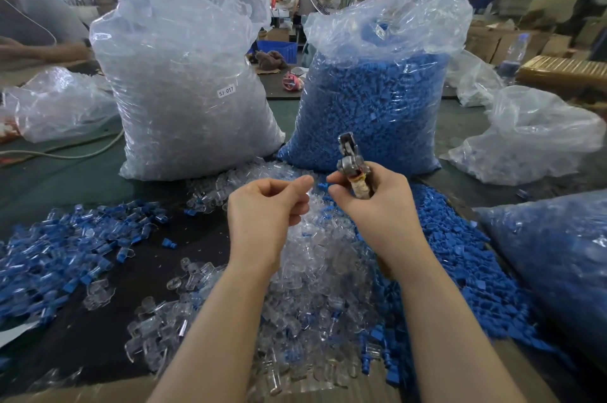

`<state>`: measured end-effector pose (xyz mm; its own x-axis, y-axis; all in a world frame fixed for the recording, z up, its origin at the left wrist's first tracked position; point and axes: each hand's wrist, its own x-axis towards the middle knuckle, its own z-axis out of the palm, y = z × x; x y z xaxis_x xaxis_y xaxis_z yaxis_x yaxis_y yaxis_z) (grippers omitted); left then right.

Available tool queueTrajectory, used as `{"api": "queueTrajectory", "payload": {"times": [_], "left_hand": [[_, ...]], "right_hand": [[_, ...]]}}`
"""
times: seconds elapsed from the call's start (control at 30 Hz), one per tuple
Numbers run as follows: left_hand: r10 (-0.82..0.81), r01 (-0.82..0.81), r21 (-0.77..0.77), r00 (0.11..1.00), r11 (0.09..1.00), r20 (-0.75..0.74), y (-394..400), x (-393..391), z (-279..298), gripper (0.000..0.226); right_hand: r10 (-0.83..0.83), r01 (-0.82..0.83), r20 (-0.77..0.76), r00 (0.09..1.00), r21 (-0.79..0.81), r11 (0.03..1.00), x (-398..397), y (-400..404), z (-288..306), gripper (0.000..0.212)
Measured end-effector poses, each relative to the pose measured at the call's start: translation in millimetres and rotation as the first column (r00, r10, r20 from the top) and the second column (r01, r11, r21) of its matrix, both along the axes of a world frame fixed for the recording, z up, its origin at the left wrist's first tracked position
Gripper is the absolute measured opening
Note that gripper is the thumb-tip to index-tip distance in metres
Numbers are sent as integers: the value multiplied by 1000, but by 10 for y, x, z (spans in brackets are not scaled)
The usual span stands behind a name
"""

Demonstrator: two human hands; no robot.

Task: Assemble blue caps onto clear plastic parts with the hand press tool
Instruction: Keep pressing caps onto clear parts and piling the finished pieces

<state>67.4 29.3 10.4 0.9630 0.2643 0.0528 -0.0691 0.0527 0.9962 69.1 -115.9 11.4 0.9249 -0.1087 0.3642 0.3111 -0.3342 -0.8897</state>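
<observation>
Both forearms reach forward from the bottom edge, wrists raised above the heap of clear plastic parts (315, 271), the hands close together but apart. The left hand (267, 209) is turned palm inward, its fingers curled toward the palm and the thumb laid against the forefinger, pointing toward 3 o'clock; whether a clear part sits in that pinch cannot be told. The right hand (374, 195) is wrapped around the handle of the hand press tool (351, 161), whose metal head stands up toward 12 o'clock above the knuckles, tilted slightly left. The right thumb and forefinger tips meet at the hand's 9 o'clock side, and a small blue cap (323, 186) shows just beside them, between the two hands; whether they pinch it is unclear. Loose blue caps (460, 258) are piled at 3 o'clock of the clear heap, assembled pieces (65, 255) at 9 o'clock. Beyond, at 12 o'clock, stand a bag of clear parts (184, 84) and a bag of blue caps (374, 100).
</observation>
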Motion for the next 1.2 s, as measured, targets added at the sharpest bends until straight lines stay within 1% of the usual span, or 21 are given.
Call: {"api": "queueTrajectory", "payload": {"times": [0.1,0.23,0.3,0.4,0.47,0.53,0.63,0.73,0.87,0.97,1.07,1.2], "left_hand": [[-50,51,-57,999,997,15,-12,-14,28,14],[-111,113,-74,993,991,30,-14,-33,57,1],[-122,124,-42,992,991,43,-34,-41,62,5],[-110,109,19,991,994,78,-73,-49,56,8],[-92,87,56,991,995,99,-84,-46,42,9],[-80,67,111,989,992,122,-86,-41,31,11],[-80,45,195,981,980,177,-92,-53,20,16],[-73,7,268,969,963,236,-99,-63,15,21],[-53,-28,305,966,952,253,-106,-54,8,16],[-36,-41,294,967,955,252,-110,-56,5,14],[-19,-44,262,972,964,234,-97,-51,6,12],[-28,5,104,975,995,220,-80,-31,33,8]], "right_hand": [[-6,6,29,1000,1,1000,1,47,-14,22],[-79,80,38,996,-24,997,14,56,-27,18],[-125,127,44,991,-40,991,13,63,-25,16],[-172,175,40,984,-79,981,6,79,-11,5],[-186,188,39,982,-86,978,9,78,-10,6],[-175,176,22,984,-66,982,14,74,-8,5],[-130,130,-1,991,-33,991,18,59,-16,15],[-88,88,-20,996,-20,996,32,46,-22,17],[-49,49,-31,998,-12,999,43,13,-28,18],[13,-12,-44,999,11,1000,27,-3,-11,21],[30,-30,-69,997,5,1000,14,-36,-1,17],[62,-74,-143,988,-79,994,4,-122,-8,12]]}}
